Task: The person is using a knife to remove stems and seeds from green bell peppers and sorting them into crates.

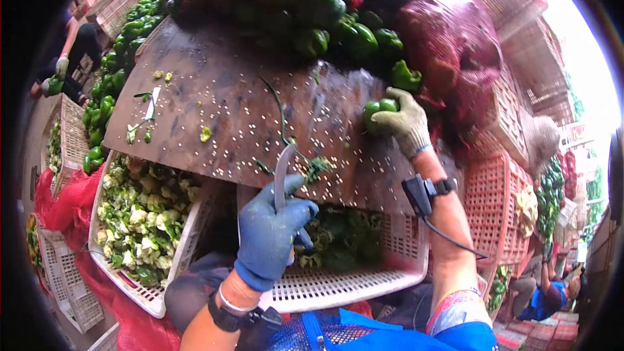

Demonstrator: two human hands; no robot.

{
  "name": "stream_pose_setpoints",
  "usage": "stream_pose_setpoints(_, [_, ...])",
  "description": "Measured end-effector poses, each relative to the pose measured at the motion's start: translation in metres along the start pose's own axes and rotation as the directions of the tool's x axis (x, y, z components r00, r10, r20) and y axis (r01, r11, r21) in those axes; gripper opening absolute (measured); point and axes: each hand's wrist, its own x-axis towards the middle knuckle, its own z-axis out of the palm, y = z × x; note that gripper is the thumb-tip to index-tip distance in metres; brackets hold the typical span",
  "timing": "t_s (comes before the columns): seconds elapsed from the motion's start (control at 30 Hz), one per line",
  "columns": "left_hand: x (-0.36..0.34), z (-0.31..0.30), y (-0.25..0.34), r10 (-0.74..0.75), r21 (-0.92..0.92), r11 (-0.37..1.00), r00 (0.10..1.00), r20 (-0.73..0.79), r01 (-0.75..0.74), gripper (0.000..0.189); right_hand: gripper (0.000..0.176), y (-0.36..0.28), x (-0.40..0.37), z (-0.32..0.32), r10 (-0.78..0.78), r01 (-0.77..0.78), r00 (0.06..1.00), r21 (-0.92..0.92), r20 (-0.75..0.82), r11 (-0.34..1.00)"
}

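My left hand (270, 234), in a blue glove, is closed round the handle of a curved knife (281, 179), its blade pointing up over the table's front edge. My right hand (406, 122), in a pale knitted glove, has its fingers round a green bell pepper (376, 112) at the right side of the wooden table (214, 117). Just beyond that hand lies another green pepper (406, 78). Pale seeds, stem scraps and a bit of leafy green (317, 168) are scattered on the board. The knife's handle is mostly hidden by my glove.
Peppers (325, 10) spill from red mesh sacks (448, 39) at the back. A crate of pepper cores (146, 221) stands at the front left, and a white crate (351, 286) with green pieces is below me. Stacked crates (494, 201) stand right. Other people work at both sides.
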Motion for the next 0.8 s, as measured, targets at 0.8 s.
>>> stream_pose_setpoints(0.8, [-0.129,0.035,-0.041,0.353,0.021,0.916,0.83,0.433,-0.4,0.086,0.04,-0.161,-0.295,-0.105,0.136,-0.563,0.783,0.784,0.607,-0.26])
